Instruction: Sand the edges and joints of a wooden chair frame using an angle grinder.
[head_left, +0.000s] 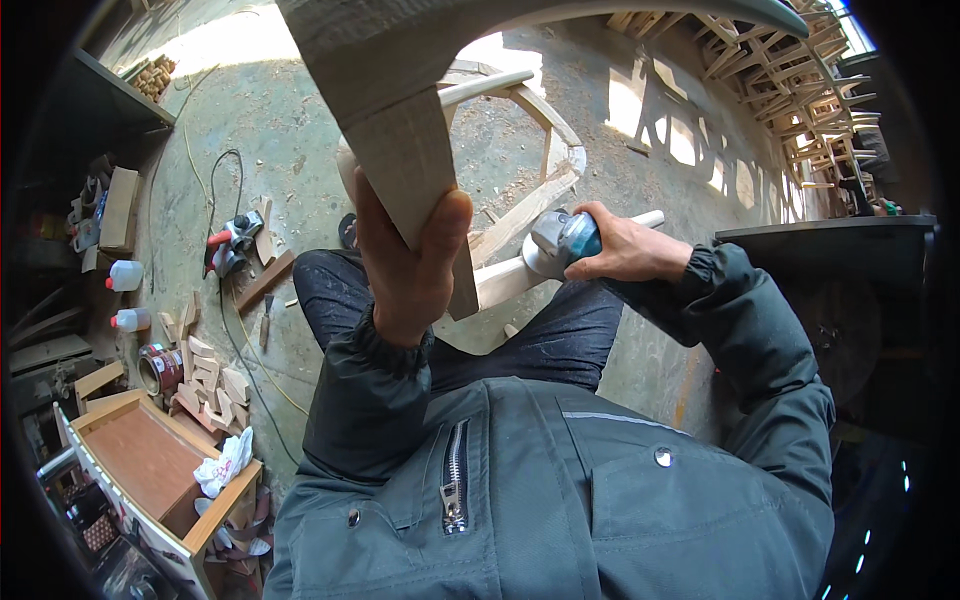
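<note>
A wooden chair frame rises in front of me, its wide curved part close to the camera. My left hand is wrapped round the lower end of that part, thumb on the near face. In my right hand is a teal and grey angle grinder, gripped by its body. Its round disc lies against or just over a pale wooden rail of the frame, above my lap; contact cannot be made out. Farther legs and a curved rail reach toward the floor.
Another corded power tool lies on the floor at left, its cable trailing nearby. Wood offcuts, a tin and two plastic jugs sit around there. An open drawer is lower left. Stacked chair frames stand far right, beyond a dark table.
</note>
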